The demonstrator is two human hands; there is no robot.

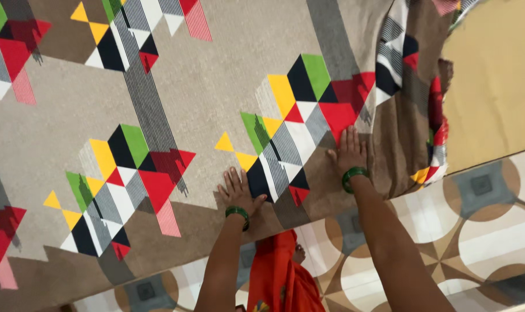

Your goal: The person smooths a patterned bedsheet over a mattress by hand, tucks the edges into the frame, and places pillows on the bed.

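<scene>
Both grips flat: left hand point(237, 192); right hand point(349, 152); bedsheet point(204, 98) beneath.

Both bare arms reached forward from the lower edge of the view, roughly side by side. The left hand point(238, 192) lay flat, palm down, fingers together and pointing ahead, thumb spread out toward the right hand point(349, 151). That hand also lay flat and palm down, fingers straight, set further forward than the left and well apart from it. Each wrist wore a green bangle, the left bangle point(237, 212) and the right bangle point(353, 174). Neither hand gripped anything.
</scene>
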